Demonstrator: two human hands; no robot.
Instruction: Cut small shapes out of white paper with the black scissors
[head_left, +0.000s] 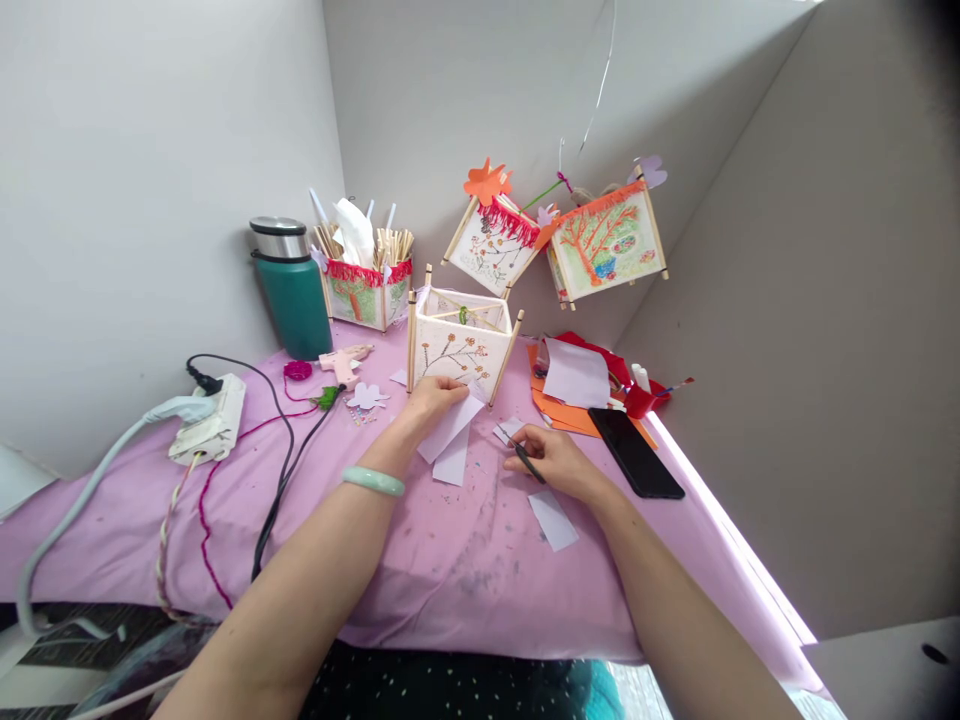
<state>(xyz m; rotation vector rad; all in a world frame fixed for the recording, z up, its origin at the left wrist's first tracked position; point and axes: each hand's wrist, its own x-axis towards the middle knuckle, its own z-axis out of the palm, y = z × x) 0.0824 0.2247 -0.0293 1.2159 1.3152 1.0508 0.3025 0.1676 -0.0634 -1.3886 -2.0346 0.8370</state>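
My left hand (437, 400), with a pale green bangle on its wrist, is closed on white paper strips (453, 430) just in front of a lantern (463, 345) with painted branches. A second strip end lies under the first. To the right, my right hand (551, 460) is closed around small dark scissors (529, 464), their tips pointing up and left beside a small paper piece (509, 430). Another white paper piece (553, 520) lies on the pink cloth below my right hand.
At the left are a power strip (210, 420), cords, a pink glue gun (345, 365), a green bottle (291, 295) and a decorated box of sticks (367, 300). At the right lie a black phone (636, 453) and orange paper (570, 412). Two lanterns (607, 245) hang behind.
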